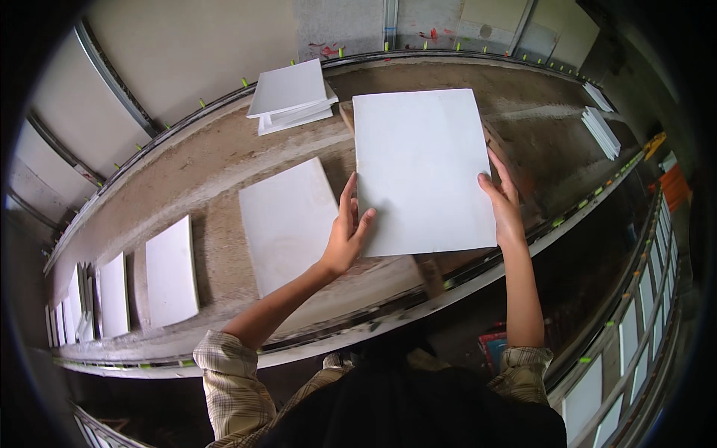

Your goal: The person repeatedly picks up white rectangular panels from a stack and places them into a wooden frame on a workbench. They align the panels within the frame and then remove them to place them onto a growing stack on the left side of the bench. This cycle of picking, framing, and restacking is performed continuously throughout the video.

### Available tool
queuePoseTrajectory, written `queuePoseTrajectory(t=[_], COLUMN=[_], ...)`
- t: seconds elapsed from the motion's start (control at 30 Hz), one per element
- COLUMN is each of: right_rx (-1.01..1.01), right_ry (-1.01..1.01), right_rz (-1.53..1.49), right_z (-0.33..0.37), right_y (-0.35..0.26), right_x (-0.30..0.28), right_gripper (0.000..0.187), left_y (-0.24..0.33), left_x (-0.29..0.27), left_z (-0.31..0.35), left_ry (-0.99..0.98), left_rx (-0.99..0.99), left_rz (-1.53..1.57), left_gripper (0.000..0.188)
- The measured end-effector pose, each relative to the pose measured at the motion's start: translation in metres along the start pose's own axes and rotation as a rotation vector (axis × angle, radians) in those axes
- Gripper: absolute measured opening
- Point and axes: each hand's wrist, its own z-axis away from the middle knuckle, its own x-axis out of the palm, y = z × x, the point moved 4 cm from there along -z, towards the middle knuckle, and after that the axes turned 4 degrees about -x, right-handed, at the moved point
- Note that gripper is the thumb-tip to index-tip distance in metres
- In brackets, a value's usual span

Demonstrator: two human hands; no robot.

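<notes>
A plain white rectangular tile (422, 172) is held up between my two hands, above the brown work surface. My left hand (349, 231) grips its lower left edge, thumb toward the front face. On the opposite edge, my right hand (502, 198) has its thumb over the face and its fingers along the side and behind. Below and to the left lies another large white tile (287, 224), partly covered by my left hand. Beyond it stands a small stack of white tiles (291, 89), unevenly piled.
The long dusty belt-like surface (216, 198) curves across the view. More white tiles (172, 272) lie at its left end, with a small pile (601, 133) at the far right. A rail with green clips (341, 52) runs along the back wall. Racked tiles (629, 347) line the lower right.
</notes>
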Motion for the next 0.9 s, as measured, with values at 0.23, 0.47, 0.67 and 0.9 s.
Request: queuePoseTrajectory(t=[0.23, 0.47, 0.67, 0.9], right_rx=[0.002, 0.091, 0.252, 0.23], right_ry=[0.037, -0.149, -0.272, -0.313], right_rz=[0.012, 0.047, -0.035, 0.021], right_z=[-0.1, -0.148, -0.147, -0.149], right_y=[0.053, 0.133, 0.162, 0.177], right_x=[-0.148, -0.152, -0.115, -0.088], right_gripper=[0.048, 0.051, 0.051, 0.052], left_y=[-0.015, -0.046, -0.055, -0.055], left_x=[0.088, 0.123, 0.125, 0.125], left_z=[-0.068, -0.077, -0.071, -0.073], left_ry=[0.114, 0.328, 0.471, 0.466], left_rx=[0.165, 0.02, -0.152, -0.174], left_rz=[-0.495, -1.078, -1.241, -1.164], left_gripper=[0.045, 0.048, 0.036, 0.023])
